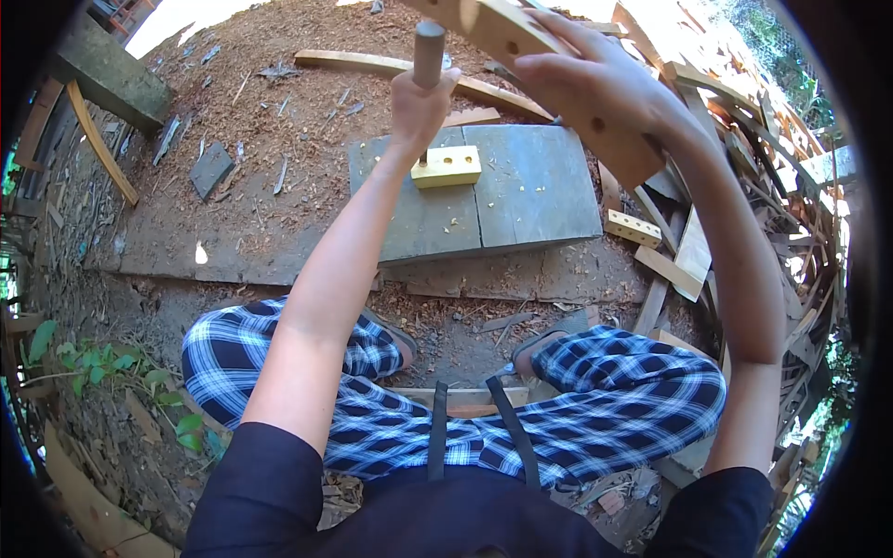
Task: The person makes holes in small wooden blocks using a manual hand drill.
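Note:
My left hand [419,110] is wrapped round the upright round handle of a chisel [429,56]. Its dark shank comes down at the left end of a small pale yellow wooden block [448,168] with round holes in its top. That block rests on a grey slab [539,191] scattered with yellow chips. Raised at the upper right, my right hand [609,82] grips a thick wooden piece [625,147] with several holes along it. The far end of this piece runs out of view at the top, near the chisel's handle.
A second block with holes [633,229] lies right of the slab, beside wood offcuts [693,256]. Piled wood strips [791,177] fill the right side. Wood shavings [270,112] cover the ground, with a curved strip [100,144] at left. My crossed legs [614,386] are in front of the slab.

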